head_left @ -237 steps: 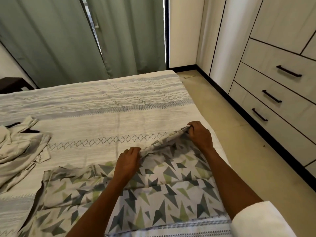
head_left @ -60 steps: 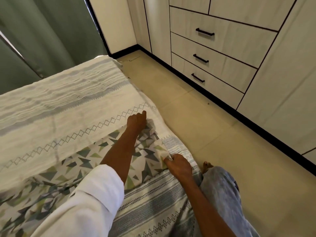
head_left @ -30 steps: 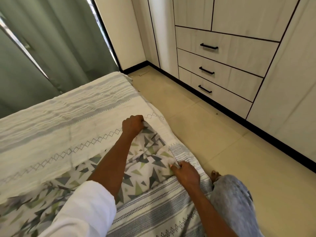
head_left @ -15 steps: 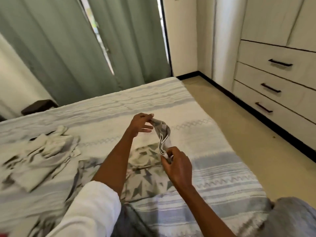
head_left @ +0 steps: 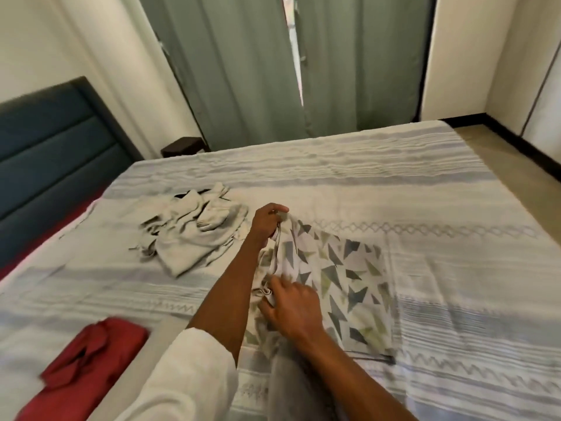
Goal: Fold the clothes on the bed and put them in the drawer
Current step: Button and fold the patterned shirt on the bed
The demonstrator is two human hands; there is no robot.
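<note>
Half a second ago the two corners of the patterned garment (head_left: 337,278) were raised in the air between the hands; now that end has been carried over and laid back onto the rest of the cloth, so the piece lies doubled on the bed (head_left: 425,208). A second before that it was still spread long toward the bed's foot. This looks like one fold made, with at least another needed before it is small enough for the drawer, which is out of view here.

The left hand (head_left: 267,221) has its fingers curled round the far corner of the garment, pinching it up off the cover. The right hand (head_left: 293,309) sits at the near corner with a rolled hem edge caught under its fingers; motion blur leaves the exact hold unclear.

The garment is white, printed with grey and olive triangles, roughly rectangular, flat along its right side and bunched at the held edge. Left of it, just beyond the left hand, lies a crumpled beige garment (head_left: 191,235); nearer the person on that side is a red cloth (head_left: 91,366)
</note>
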